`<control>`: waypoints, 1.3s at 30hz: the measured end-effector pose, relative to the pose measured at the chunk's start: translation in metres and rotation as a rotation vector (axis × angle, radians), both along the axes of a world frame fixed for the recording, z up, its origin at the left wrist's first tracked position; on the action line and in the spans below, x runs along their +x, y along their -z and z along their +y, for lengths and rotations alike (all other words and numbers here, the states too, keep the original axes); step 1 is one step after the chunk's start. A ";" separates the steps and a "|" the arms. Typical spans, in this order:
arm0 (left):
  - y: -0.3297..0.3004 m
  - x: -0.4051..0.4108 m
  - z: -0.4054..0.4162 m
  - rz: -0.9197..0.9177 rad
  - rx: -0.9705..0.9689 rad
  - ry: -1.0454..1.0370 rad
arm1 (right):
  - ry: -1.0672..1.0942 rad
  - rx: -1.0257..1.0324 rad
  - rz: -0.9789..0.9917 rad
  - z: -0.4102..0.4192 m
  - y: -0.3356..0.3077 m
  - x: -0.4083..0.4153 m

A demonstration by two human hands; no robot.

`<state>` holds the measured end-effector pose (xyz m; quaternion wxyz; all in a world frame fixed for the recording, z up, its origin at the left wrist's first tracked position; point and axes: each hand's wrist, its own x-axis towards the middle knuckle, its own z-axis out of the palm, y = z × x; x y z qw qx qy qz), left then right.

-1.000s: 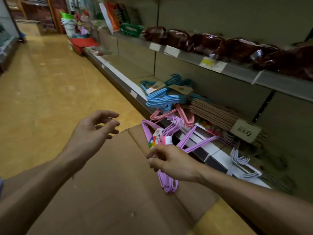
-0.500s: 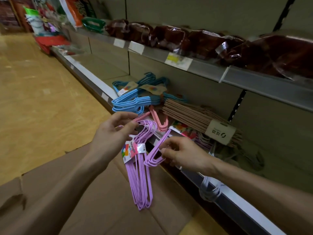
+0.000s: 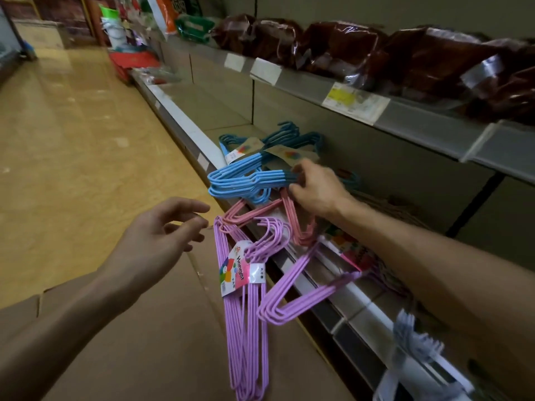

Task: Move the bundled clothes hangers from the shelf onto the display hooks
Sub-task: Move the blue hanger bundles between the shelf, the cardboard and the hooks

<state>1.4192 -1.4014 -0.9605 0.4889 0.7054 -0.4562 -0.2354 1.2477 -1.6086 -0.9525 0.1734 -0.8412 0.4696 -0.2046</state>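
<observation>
On the lower shelf (image 3: pixel 185 131), our right hand (image 3: pixel 315 188) grips blue hangers (image 3: pixel 246 180), left hand (image 3: pixel 162 235) open-fingered beside purple bundle (image 3: pixel 246 322) labelled "Hanger" (image 3: pixel 236 267).

Both hands released the purple hangers (image 3: pixel 246 299); the right hand (image 3: pixel 317 188) reached to the blue bundle (image 3: pixel 246 183), the left hand (image 3: pixel 156 241) opened.

Dim, warm indoor light, brightest on the glossy floor (image 3: pixel 72 117) toward ten o'clock, where soft patches of glare show; the shelf (image 3: pixel 362 157) recess toward two o'clock lies in deep shadow. Wide-angle distortion bends the shelf edges near the frame borders, and the white hangers (image 3: pixel 417 351) at five o'clock are smeared by blur, as is the far aisle at eleven o'clock
</observation>
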 end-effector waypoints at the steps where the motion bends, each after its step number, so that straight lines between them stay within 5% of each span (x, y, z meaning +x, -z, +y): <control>1: -0.001 0.005 -0.007 -0.047 0.012 0.004 | 0.004 0.030 -0.005 -0.013 -0.004 0.002; 7: -0.016 0.029 -0.078 -0.410 0.131 0.002 | 0.086 -0.018 0.084 -0.080 -0.007 -0.005; 12: -0.006 0.034 -0.139 -0.463 0.310 0.009 | 0.079 0.226 0.207 -0.110 -0.001 -0.011; 22: 0.015 0.037 -0.177 -0.049 0.318 -0.025 | 0.048 0.275 0.177 -0.129 0.009 -0.021; 30: -0.004 0.030 -0.176 0.283 0.036 -0.101 | 0.211 0.103 0.208 -0.134 0.017 -0.025; 39: -0.022 0.020 -0.156 0.250 -0.135 -0.052 | 0.386 -0.133 0.144 -0.106 0.013 -0.029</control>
